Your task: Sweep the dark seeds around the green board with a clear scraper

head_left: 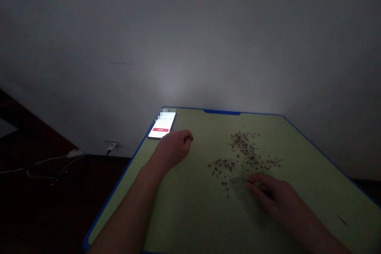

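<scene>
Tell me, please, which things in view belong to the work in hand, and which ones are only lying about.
Apparently in the work:
- right hand, pinching an edge
- clear flat item, perhaps a bag
- small dark pieces, scattered
- table beneath them

Apparently just lying about:
- lit phone, far left corner
- thin stick, right side
- wall plug

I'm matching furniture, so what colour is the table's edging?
The table's edging is blue, clearest along the far side in the head view.

The left hand (177, 143) is held curled just below the frame's centre, while the right hand (275, 196) is pinched at the fingertips, lower right.
</scene>
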Demonstrator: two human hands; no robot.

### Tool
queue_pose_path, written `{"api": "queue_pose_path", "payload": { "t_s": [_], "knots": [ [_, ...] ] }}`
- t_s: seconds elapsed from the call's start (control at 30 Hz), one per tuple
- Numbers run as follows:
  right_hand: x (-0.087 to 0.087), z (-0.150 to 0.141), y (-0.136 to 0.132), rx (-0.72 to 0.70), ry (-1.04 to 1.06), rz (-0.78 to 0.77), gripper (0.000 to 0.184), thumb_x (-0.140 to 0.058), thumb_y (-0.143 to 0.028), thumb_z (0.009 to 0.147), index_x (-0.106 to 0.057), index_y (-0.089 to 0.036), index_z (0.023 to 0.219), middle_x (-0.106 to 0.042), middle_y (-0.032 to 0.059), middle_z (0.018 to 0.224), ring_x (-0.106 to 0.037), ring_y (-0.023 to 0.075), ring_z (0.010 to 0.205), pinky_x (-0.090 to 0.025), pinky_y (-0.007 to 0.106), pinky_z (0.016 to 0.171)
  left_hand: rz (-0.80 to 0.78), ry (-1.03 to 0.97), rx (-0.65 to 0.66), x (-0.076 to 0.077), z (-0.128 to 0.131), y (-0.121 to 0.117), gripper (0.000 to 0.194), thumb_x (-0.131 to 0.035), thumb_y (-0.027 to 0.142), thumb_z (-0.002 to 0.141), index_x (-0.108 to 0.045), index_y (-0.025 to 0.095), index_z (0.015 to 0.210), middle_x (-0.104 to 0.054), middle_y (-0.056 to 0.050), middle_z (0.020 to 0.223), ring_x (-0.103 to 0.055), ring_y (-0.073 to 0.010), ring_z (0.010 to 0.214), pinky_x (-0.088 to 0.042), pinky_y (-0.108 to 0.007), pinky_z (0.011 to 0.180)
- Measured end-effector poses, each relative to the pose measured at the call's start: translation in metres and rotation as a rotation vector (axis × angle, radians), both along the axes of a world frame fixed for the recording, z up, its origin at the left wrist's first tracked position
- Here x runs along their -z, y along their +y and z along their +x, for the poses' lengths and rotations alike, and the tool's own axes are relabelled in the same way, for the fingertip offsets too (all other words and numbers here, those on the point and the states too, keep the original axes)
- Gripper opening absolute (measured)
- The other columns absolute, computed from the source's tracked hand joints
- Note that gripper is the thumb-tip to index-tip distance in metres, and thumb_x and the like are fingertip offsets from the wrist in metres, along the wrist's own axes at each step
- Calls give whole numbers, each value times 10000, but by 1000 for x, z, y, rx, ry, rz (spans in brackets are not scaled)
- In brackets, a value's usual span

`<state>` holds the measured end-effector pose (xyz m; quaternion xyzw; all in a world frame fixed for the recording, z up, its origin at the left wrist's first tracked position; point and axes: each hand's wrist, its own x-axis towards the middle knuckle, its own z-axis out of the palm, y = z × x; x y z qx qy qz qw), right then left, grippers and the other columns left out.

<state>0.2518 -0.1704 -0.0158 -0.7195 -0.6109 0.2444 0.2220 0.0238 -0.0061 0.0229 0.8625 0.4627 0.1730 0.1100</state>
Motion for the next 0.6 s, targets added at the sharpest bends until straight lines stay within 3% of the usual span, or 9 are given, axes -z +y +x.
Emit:
{"api": "queue_pose_path", "payload": {
  "t_s": [0.6],
  "knots": [
    [-1,-2,41,-79,-178,26,178,-465,-305,847,-610,-214,799,-648,4,655,-588,154,596,-390,270,559,32,0,30,3,-1,2,251,-392,198,787,-640,204,828,-673,-28,732,-573,-142,625,-355,-249,565]
  ]
}}
